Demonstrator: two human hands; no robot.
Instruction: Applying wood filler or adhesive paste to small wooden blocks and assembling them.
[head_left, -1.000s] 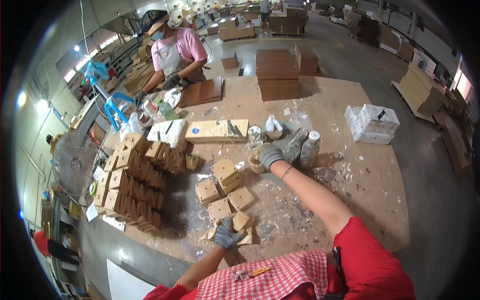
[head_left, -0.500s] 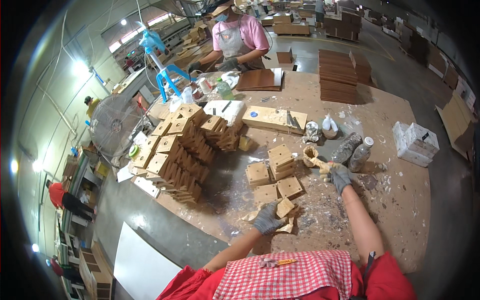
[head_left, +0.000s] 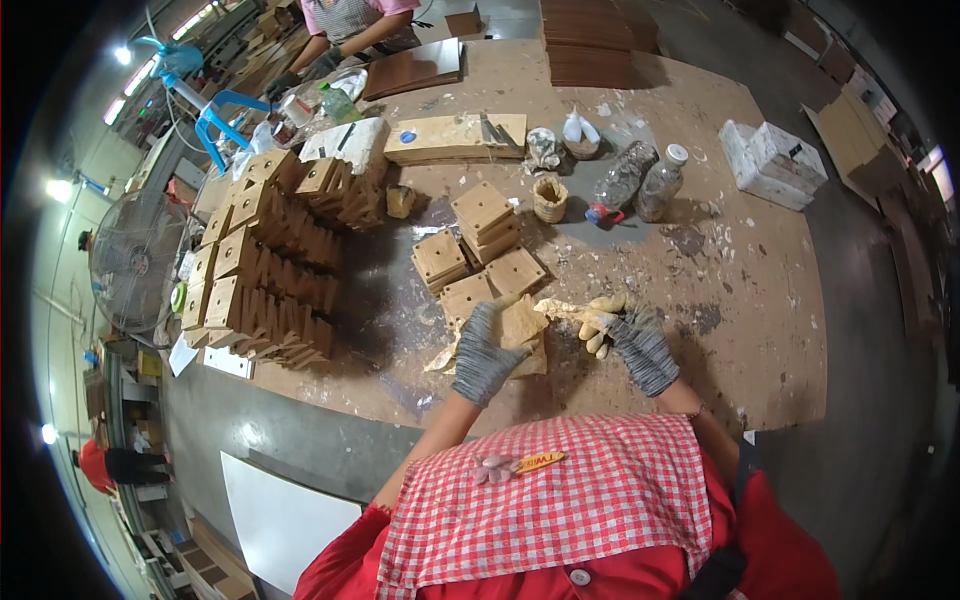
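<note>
Left of frame: stacked wooden blocks, drilled. Lower centre: left hand, gloved, closed on the left side of 1 tan square piece; likely light and stiff, best taken by its edges. Just right of it: 1 paste-smeared tool, probably light, slick at the coated tip, best held at the opposite end; right hand, gloved, gripping that end. Upper right of centre: 2 bottles.
</note>
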